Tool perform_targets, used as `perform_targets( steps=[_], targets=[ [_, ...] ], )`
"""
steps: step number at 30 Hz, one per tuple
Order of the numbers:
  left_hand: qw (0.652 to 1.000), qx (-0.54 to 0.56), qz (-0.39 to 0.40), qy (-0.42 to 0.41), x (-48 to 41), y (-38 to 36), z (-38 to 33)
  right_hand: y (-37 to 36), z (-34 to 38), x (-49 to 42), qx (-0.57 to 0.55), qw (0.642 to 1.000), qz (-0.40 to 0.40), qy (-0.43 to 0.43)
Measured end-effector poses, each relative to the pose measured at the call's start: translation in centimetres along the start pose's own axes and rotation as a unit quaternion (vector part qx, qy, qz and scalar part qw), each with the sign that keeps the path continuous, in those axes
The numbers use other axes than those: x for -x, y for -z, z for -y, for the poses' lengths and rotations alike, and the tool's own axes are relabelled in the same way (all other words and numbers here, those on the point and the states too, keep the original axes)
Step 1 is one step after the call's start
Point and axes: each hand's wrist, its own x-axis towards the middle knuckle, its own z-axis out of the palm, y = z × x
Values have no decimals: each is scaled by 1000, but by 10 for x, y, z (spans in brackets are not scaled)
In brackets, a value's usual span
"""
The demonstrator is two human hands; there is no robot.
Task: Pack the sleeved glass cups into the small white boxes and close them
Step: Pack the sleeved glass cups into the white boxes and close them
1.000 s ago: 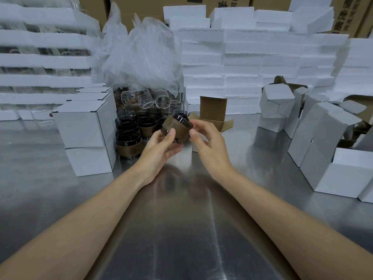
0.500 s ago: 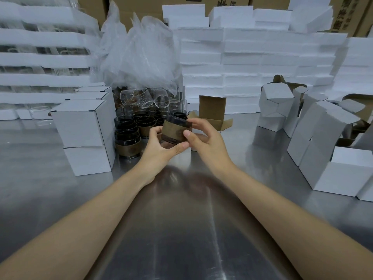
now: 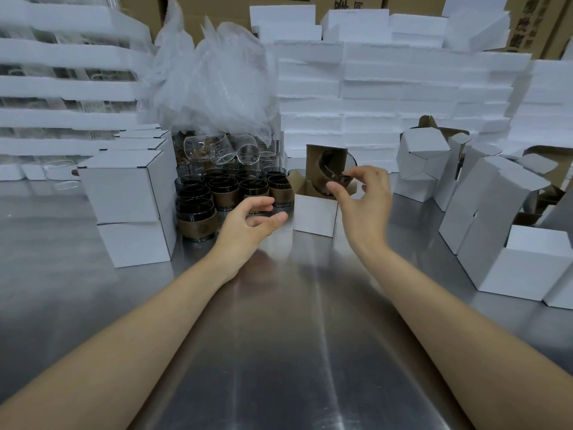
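My right hand (image 3: 361,201) pinches the rim of a dark glass cup with a brown sleeve (image 3: 330,172), tilted over the mouth of a small white box (image 3: 313,214) whose brown-lined flaps stand open. My left hand (image 3: 248,223) hovers just left of that box with loosely curled fingers, holding nothing. Several more sleeved cups (image 3: 217,193) stand in rows on the steel table (image 3: 279,336) to the left of the box.
Two closed white boxes (image 3: 130,206) are stacked at the left. Open white boxes (image 3: 502,231) crowd the right side. Clear glasses under a plastic bag (image 3: 217,88) sit behind the cups. White foam slabs (image 3: 387,97) and cardboard cartons line the back.
Both hands held the cup together before. Now my left hand has let go and dropped back left, while my right hand has carried the cup to the open box.
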Motion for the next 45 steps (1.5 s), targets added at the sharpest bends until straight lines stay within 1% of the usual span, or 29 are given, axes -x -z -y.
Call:
perform_targets(
  steps=[4, 10, 13, 16, 19, 22, 23, 25, 27, 29, 31, 34, 36, 39, 43, 45],
  targets=[
    [1000, -5, -3, 6, 0, 0, -1, 0, -6, 0, 16, 999, 39, -5],
    [1000, -6, 3, 3, -2, 0, 2, -2, -11, -1, 36, 987, 149, -52],
    [1000, -18, -2, 9, -3, 1, 5, -4, -10, 1, 44, 981, 184, -41],
    [999, -47, -7, 12, -3, 0, 5, -3, -6, 4, 55, 980, 190, -13],
    [998, -67, -2, 2, -2, -2, 5, -2, -3, 5, 32, 983, 183, 11],
    [995, -99, 19, -16, -2, -2, 4, -3, 1, 8, -32, 991, 130, 29],
    [994, -102, 31, -19, -1, -3, 4, -3, 2, 8, -60, 993, 104, 11],
    [994, -90, 64, -20, 1, -3, 1, -5, 3, 5, -111, 989, 64, -72],
    [992, -80, 94, -36, 4, -4, -2, -7, 4, 4, -163, 970, 61, -169],
    [988, -97, 99, -64, 6, -4, -4, -9, 5, 4, -204, 953, 72, -214],
    [985, -117, 82, -97, 7, -4, -6, -10, 6, 5, -217, 949, 104, -205],
    [983, -119, 63, -121, 9, -6, -6, -13, 9, 8, -185, 954, 169, -165],
    [983, -123, 54, -127, 9, -8, -7, -14, 9, 10, -157, 960, 183, -141],
    [984, -135, 43, -110, 6, -8, -7, -13, 11, 12, -132, 965, 186, -131],
    [988, -118, 26, -96, 4, -9, -6, -13, 11, 11, -165, 944, 260, -121],
    [990, -107, 16, -93, 3, -8, -3, -15, 13, 13, -152, 946, 267, -107]
  ],
)
